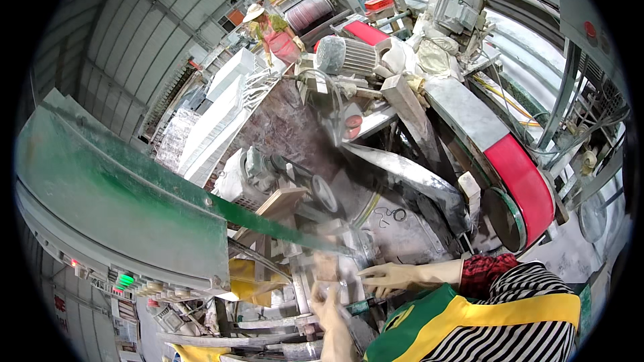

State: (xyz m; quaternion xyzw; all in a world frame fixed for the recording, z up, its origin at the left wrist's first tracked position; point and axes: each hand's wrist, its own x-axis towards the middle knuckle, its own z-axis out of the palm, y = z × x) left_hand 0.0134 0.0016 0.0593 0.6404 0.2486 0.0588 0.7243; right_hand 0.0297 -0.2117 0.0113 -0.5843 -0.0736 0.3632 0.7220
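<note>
My left hand (327, 305) reaches up at the bottom centre, thumb and fingers closed about the lower end of a small tan block (326, 268). Motion blurs the block, and its material cannot be told. My right hand (381, 277) comes in from the right under a red plaid sleeve, its fingers stretched toward the block with nothing seen in them. Both hands are over dusty metal machine parts, below the tip of a long green metal guard (268, 224). A yellow sheet (249, 283) hangs left of the block.
A grey control box (121, 228) with a lit green button (125, 280) fills the left side. Belt machines with a red cover (520, 188) and a grey motor (345, 55) stand at right and behind. A person in a hat (278, 37) is farther back.
</note>
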